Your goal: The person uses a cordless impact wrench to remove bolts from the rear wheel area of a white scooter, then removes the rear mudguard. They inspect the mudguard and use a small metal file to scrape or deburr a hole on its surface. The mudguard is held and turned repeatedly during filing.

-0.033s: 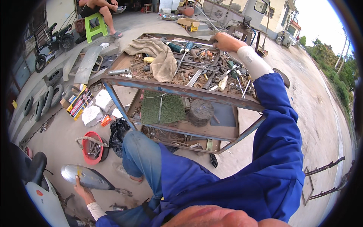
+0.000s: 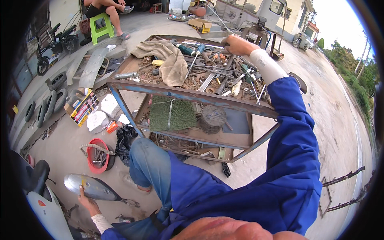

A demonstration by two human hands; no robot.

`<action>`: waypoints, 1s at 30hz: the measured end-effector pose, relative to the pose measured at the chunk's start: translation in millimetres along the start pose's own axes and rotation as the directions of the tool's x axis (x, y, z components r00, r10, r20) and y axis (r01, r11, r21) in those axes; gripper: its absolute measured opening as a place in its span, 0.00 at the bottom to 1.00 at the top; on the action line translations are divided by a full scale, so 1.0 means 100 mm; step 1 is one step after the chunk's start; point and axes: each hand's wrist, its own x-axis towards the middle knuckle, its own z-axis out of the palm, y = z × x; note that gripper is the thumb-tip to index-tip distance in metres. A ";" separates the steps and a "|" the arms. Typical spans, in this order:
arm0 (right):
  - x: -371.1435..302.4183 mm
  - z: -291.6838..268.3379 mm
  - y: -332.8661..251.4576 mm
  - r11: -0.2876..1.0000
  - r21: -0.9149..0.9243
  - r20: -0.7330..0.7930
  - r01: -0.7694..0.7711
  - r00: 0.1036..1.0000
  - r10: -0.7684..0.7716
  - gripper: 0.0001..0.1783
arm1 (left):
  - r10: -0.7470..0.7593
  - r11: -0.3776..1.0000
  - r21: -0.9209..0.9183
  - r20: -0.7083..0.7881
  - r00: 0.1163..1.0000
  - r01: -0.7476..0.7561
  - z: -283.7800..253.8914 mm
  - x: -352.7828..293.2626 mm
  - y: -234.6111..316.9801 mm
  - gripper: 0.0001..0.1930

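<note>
— Head view, starting at my left: what does that hand have?

— My left hand (image 2: 86, 200) grips the silver scooter panel (image 2: 90, 187) low beside the white scooter (image 2: 44, 208), fingers curled over its edge.

— And across?

— My right hand (image 2: 236, 44) reaches into the tool cart (image 2: 192, 96), closed among loose wrenches (image 2: 218, 78); what it pinches, I cannot tell. Nothing lifted yet, panel unattached.

right hand (image 2: 237, 44) among tools on metal cart (image 2: 188, 95)
</note>
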 end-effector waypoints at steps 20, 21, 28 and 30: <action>0.07 0.16 -0.04 0.992 0.025 -0.031 0.127 0.992 -0.126 0.21 | 0.002 0.999 -0.039 0.066 0.998 0.000 0.28 -0.13 0.20 0.23; 0.01 0.12 0.01 0.993 0.022 -0.072 0.113 0.991 -0.111 0.20 | -0.024 0.998 -0.050 0.065 0.998 0.027 0.30 -0.13 0.20 0.24; -0.19 -0.28 -0.20 0.924 0.380 -0.152 0.043 0.988 0.016 0.16 | -0.002 0.997 -0.071 0.015 1.000 0.003 0.02 -0.02 0.15 0.24; -0.21 -0.33 -0.21 0.900 0.435 -0.195 0.029 0.979 0.063 0.15 | -0.008 0.998 -0.056 -0.006 1.000 0.007 0.09 -0.06 0.19 0.24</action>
